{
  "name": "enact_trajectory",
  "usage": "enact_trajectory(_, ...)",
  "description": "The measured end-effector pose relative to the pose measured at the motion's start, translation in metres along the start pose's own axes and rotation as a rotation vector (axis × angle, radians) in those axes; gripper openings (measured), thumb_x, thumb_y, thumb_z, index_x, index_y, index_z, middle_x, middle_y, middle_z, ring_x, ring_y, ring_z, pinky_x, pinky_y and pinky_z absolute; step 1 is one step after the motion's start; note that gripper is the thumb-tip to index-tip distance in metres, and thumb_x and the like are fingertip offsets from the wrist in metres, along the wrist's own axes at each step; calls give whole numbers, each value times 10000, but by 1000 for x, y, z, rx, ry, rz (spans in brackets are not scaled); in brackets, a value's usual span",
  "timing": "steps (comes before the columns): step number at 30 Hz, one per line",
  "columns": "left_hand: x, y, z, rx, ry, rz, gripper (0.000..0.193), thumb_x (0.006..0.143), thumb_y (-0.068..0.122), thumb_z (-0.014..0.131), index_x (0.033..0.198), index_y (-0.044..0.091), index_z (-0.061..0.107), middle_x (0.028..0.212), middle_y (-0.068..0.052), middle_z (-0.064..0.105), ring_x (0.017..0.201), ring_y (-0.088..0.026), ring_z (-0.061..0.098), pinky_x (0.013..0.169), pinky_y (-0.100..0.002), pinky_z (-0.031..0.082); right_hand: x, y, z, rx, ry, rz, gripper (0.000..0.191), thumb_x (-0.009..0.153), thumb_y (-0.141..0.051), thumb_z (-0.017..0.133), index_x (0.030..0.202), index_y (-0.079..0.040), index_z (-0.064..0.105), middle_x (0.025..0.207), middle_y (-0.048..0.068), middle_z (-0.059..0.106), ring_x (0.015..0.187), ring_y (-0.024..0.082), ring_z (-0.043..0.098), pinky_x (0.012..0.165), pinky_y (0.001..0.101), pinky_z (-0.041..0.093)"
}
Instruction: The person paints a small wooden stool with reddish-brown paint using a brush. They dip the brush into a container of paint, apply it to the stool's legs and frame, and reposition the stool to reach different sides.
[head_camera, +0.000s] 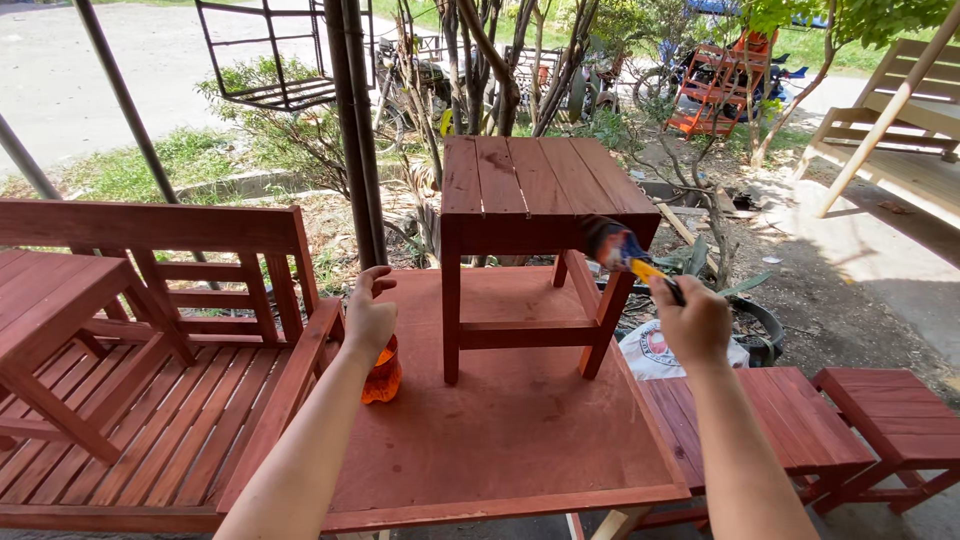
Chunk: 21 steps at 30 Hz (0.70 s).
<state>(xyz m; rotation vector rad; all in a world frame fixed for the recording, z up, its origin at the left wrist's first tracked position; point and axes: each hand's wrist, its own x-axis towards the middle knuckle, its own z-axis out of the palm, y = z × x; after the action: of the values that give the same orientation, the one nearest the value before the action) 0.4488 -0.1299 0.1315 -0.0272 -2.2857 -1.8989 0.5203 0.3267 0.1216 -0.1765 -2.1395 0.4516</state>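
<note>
A small red-brown wooden stool (530, 190) stands on a flat red-stained board (510, 420). My right hand (693, 322) grips a paintbrush (622, 250) with a yellow handle; its dark bristles touch the stool's right front corner near the top of the leg. My left hand (368, 315) hovers with fingers apart just above an orange plastic container (383, 375) that sits on the board's left edge. The hand covers the container's top.
A red slatted bench (180, 400) lies to the left with another stool (60, 320) resting on it. Two low red stools (800, 420) sit at the right. A white bag (655, 350), metal poles (352, 130) and unpainted wooden frames (900, 120) stand beyond.
</note>
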Motion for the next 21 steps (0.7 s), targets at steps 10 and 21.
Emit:
enact_trajectory(10,22,-35,25,69,10,142,643,790,-157,486,1385,82,534,1356,-111,587,1307,-217,539,876,-284,527,-34,69,-31,-214,-30,173,397,1018,-448,678,959,-62,751,772,178,722,730,366,729,659,487,575)
enact_trajectory(21,8,-54,8,79,-8,-8,646,806,-132,475,1405,108,513,1375,-83,588,1216,-216,591,889,-336,531,-85,-94,96,422,-499,404,435,907,-413,669,781,-3,741,622,110,674,557,258,597,554,439,455)
